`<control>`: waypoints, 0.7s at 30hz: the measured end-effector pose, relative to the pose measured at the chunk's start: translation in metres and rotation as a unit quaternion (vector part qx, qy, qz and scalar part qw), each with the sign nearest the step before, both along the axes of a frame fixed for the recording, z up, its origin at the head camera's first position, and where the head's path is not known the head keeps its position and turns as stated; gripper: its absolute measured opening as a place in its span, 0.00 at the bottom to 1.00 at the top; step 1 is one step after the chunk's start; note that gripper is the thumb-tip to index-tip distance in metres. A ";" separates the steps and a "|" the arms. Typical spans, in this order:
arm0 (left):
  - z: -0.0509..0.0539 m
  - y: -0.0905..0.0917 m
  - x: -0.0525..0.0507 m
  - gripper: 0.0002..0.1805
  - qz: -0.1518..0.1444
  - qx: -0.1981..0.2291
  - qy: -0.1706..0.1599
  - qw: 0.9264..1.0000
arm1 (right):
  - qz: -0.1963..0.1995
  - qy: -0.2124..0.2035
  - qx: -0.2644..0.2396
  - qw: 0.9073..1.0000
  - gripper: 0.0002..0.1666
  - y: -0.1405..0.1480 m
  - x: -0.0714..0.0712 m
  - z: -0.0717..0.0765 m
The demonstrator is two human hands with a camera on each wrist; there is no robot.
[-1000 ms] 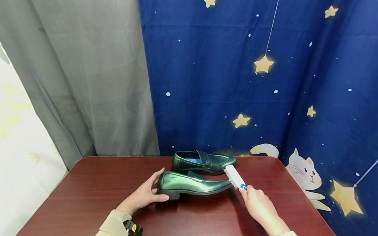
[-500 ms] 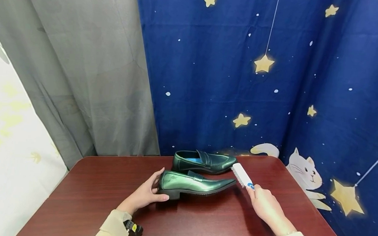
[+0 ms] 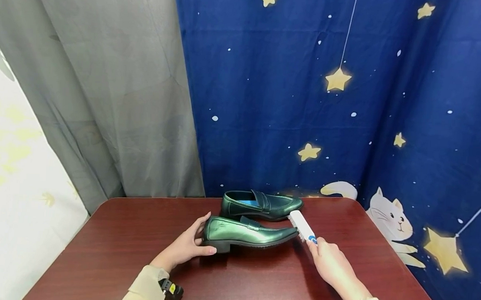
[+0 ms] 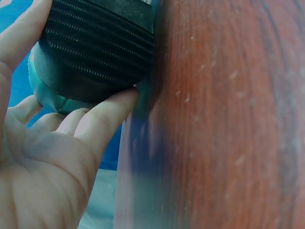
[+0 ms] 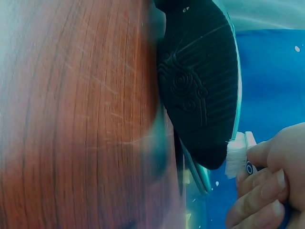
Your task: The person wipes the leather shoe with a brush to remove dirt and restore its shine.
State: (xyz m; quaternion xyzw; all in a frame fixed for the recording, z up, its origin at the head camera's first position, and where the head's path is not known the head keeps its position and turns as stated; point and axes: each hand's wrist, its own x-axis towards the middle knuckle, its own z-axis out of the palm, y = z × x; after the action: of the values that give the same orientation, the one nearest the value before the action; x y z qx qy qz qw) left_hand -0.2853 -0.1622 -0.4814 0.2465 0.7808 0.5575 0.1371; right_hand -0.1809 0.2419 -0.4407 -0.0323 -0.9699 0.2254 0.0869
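My left hand (image 3: 184, 246) grips a shiny green loafer (image 3: 246, 233) by its heel, thumb on the near side and fingers behind. In the left wrist view the ridged black heel (image 4: 95, 50) shows beside the palm. The tread of the sole (image 5: 200, 86) faces the right wrist camera, so the loafer is tilted up from the table. My right hand (image 3: 334, 263) holds a white brush (image 3: 301, 223) by its handle. Its white bristles (image 5: 235, 157) touch or nearly touch the loafer's toe. Behind it stands the matching green loafer (image 3: 280, 206), upright, with a blue insole.
Both loafers are on a reddish-brown wooden table (image 3: 111, 238). A grey curtain (image 3: 146, 96) and a blue star-patterned curtain (image 3: 266, 102) hang just behind its far edge. A small black device (image 3: 172, 292) is strapped at the left wrist.
The brush moved from the toe out to the right, then back left to the toe. My left hand and the gripped loafer have stayed in place; the head view shifted slightly.
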 end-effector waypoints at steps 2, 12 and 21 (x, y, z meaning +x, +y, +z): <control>0.000 0.000 0.000 0.58 0.001 -0.002 0.001 1.000 | 0.002 0.003 -0.003 1.000 0.17 -0.002 0.002 0.000; -0.002 0.001 0.000 0.59 0.004 0.001 0.000 1.000 | 0.011 -0.001 -0.009 1.000 0.16 -0.020 0.007 0.005; -0.001 0.001 0.001 0.58 0.005 0.000 0.003 1.000 | 0.014 0.005 -0.009 1.000 0.16 -0.036 0.015 0.009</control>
State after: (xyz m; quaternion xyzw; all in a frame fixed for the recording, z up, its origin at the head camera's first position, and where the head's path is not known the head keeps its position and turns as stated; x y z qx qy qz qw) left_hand -0.2847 -0.1614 -0.4829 0.2446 0.7824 0.5572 0.1322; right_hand -0.1660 0.2062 -0.4314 -0.0184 -0.9678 0.2352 0.0881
